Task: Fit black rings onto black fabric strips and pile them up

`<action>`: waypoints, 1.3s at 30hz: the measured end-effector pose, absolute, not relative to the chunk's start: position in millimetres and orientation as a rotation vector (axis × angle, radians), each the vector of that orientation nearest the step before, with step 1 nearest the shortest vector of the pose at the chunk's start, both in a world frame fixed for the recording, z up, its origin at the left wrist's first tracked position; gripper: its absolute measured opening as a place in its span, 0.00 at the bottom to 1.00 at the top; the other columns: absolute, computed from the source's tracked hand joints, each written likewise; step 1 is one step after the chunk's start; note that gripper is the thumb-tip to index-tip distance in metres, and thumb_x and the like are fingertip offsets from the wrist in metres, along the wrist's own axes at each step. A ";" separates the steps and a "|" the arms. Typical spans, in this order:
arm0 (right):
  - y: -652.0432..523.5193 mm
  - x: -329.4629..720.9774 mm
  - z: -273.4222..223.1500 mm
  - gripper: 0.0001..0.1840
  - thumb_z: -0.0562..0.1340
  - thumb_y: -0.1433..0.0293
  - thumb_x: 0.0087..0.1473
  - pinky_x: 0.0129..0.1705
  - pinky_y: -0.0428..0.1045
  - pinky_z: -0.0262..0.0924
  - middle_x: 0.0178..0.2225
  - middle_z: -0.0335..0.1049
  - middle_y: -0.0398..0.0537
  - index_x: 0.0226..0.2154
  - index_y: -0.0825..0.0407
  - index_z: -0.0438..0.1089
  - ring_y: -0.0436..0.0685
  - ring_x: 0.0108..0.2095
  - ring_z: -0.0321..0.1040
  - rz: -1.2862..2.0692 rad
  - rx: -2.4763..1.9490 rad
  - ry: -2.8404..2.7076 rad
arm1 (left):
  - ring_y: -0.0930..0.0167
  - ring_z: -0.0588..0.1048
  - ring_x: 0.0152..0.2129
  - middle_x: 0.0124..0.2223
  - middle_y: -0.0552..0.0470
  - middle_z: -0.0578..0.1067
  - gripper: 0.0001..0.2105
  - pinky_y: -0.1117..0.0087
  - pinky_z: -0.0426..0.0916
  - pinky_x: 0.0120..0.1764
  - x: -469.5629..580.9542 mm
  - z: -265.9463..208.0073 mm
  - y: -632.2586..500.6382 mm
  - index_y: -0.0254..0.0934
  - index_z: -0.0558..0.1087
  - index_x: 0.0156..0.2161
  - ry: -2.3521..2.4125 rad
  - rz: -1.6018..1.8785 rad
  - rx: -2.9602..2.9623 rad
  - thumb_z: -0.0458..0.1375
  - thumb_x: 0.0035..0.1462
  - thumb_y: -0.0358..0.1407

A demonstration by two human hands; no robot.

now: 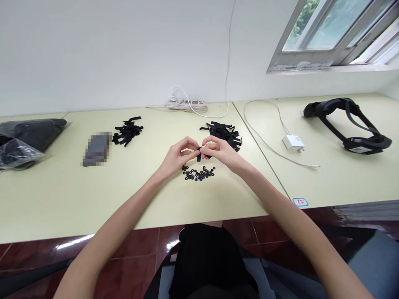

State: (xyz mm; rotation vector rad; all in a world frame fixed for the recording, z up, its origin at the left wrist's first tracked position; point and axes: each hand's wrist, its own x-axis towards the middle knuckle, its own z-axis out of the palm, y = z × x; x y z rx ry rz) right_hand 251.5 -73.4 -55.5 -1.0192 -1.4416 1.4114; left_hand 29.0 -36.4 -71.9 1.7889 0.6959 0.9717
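Between my two hands, a short black fabric strip [198, 158] is pinched, its lower end hanging free. My left hand [181, 155] grips it from the left with thumb and finger closed. From the other side, my right hand [218, 150] pinches the same strip; its fingertips almost meet those of the left. Just below them, several small dark rings [199, 174], like washers, lie scattered on the table. A pile of black strips [222, 129] sits behind my right hand, partly hidden by it. Whether a ring is on the held strip cannot be made out.
Farther left lies another pile of black strips [127, 131], beside a blurred-out dark object [97, 149] and a plastic bag with dark contents [34, 139]. A power strip [187, 104] stands by the wall. On the right are a white charger [293, 142] with cable and a black headset [352, 124].
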 end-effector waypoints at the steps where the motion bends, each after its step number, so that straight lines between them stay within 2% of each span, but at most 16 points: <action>1: -73.5 250.4 -55.7 0.19 0.74 0.54 0.59 0.49 0.56 0.64 0.31 0.78 0.42 0.40 0.45 0.68 0.56 0.35 0.70 1.443 -1.019 -1.394 | 0.67 0.80 0.45 0.45 0.48 0.79 0.11 0.65 0.78 0.47 29.9 -72.5 -37.5 0.40 0.75 0.44 0.706 0.980 1.784 0.69 0.67 0.44; 3: -73.0 248.2 -56.8 0.18 0.74 0.54 0.59 0.51 0.55 0.66 0.33 0.79 0.44 0.37 0.46 0.68 0.55 0.36 0.70 1.504 -0.976 -1.271 | 0.67 0.79 0.44 0.43 0.49 0.78 0.12 0.66 0.78 0.45 31.7 -73.1 -40.2 0.40 0.73 0.42 0.722 0.994 1.771 0.69 0.67 0.44; 6: -70.8 246.5 -58.9 0.16 0.70 0.54 0.63 0.56 0.55 0.67 0.41 0.82 0.48 0.37 0.46 0.69 0.56 0.42 0.74 1.521 -0.897 -1.149 | 0.69 0.78 0.40 0.41 0.51 0.77 0.13 0.68 0.76 0.43 32.3 -72.6 -42.0 0.39 0.72 0.40 0.755 0.979 1.774 0.69 0.66 0.45; 10: -65.2 254.8 -61.3 0.10 0.66 0.56 0.66 0.56 0.56 0.69 0.47 0.82 0.49 0.40 0.45 0.72 0.57 0.45 0.76 1.291 -1.010 -1.386 | 0.68 0.80 0.39 0.40 0.48 0.81 0.12 0.64 0.77 0.45 30.0 -72.0 -33.1 0.39 0.79 0.39 0.821 0.944 1.794 0.67 0.66 0.46; 13: -61.3 267.5 -64.4 0.05 0.67 0.63 0.63 0.50 0.56 0.70 0.44 0.81 0.49 0.39 0.46 0.78 0.58 0.41 0.74 1.018 -1.162 -1.906 | 0.67 0.82 0.38 0.47 0.46 0.84 0.10 0.63 0.79 0.45 26.5 -71.6 -23.6 0.40 0.84 0.44 0.865 0.904 1.814 0.68 0.65 0.44; 15: -60.6 273.8 -66.9 0.05 0.67 0.67 0.62 0.47 0.55 0.69 0.40 0.81 0.47 0.40 0.46 0.81 0.58 0.39 0.75 1.034 -1.193 -2.167 | 0.68 0.83 0.36 0.51 0.45 0.84 0.11 0.64 0.79 0.42 23.5 -71.0 -21.4 0.42 0.84 0.48 0.896 0.895 1.816 0.69 0.64 0.43; 17: -61.7 276.2 -68.9 0.06 0.67 0.70 0.61 0.47 0.55 0.70 0.42 0.81 0.48 0.40 0.46 0.82 0.58 0.41 0.77 1.008 -1.198 -2.257 | 0.67 0.84 0.35 0.50 0.45 0.85 0.14 0.65 0.80 0.39 20.6 -70.2 -24.6 0.43 0.84 0.51 0.928 0.923 1.789 0.70 0.63 0.43; 19: -63.7 275.2 -70.4 0.06 0.67 0.70 0.62 0.47 0.54 0.70 0.43 0.80 0.47 0.39 0.46 0.82 0.58 0.43 0.77 0.990 -1.199 -2.282 | 0.66 0.84 0.36 0.45 0.46 0.86 0.16 0.65 0.81 0.39 18.2 -68.9 -32.0 0.43 0.84 0.55 0.952 0.982 1.741 0.70 0.64 0.41; 22: -66.3 271.6 -72.3 0.06 0.66 0.70 0.65 0.46 0.54 0.70 0.42 0.80 0.47 0.37 0.46 0.81 0.57 0.41 0.76 0.975 -1.215 -2.299 | 0.66 0.84 0.37 0.40 0.49 0.85 0.17 0.65 0.83 0.43 15.9 -65.6 -44.8 0.44 0.83 0.57 0.936 1.029 1.696 0.71 0.63 0.40; 26: -69.5 264.9 -71.0 0.07 0.64 0.65 0.69 0.44 0.56 0.71 0.41 0.80 0.47 0.38 0.46 0.78 0.58 0.40 0.77 0.987 -1.232 -2.170 | 0.69 0.83 0.38 0.53 0.46 0.84 0.19 0.66 0.85 0.45 15.3 -60.7 -55.1 0.46 0.82 0.59 0.903 1.070 1.696 0.71 0.63 0.38; 30: -76.2 253.0 -59.6 0.09 0.69 0.59 0.66 0.51 0.58 0.76 0.40 0.82 0.47 0.41 0.47 0.77 0.59 0.41 0.80 1.087 -1.111 -1.747 | 0.72 0.82 0.39 0.62 0.46 0.80 0.22 0.66 0.85 0.48 16.6 -60.6 -59.1 0.46 0.80 0.63 0.855 1.104 1.746 0.70 0.64 0.36; 33: -81.5 244.9 -52.0 0.09 0.72 0.59 0.63 0.52 0.60 0.77 0.39 0.81 0.46 0.40 0.46 0.78 0.60 0.41 0.80 1.065 -1.089 -1.615 | 0.72 0.83 0.39 0.63 0.46 0.79 0.23 0.65 0.85 0.49 18.4 -62.5 -62.2 0.48 0.79 0.64 0.819 1.091 1.776 0.69 0.65 0.35; 39: -83.5 238.3 -57.1 0.08 0.70 0.59 0.65 0.51 0.58 0.77 0.43 0.77 0.48 0.38 0.45 0.78 0.59 0.45 0.76 0.929 -1.059 -1.644 | 0.73 0.83 0.39 0.60 0.48 0.80 0.24 0.66 0.85 0.50 21.8 -66.5 -66.5 0.50 0.79 0.65 0.764 1.074 1.803 0.68 0.65 0.33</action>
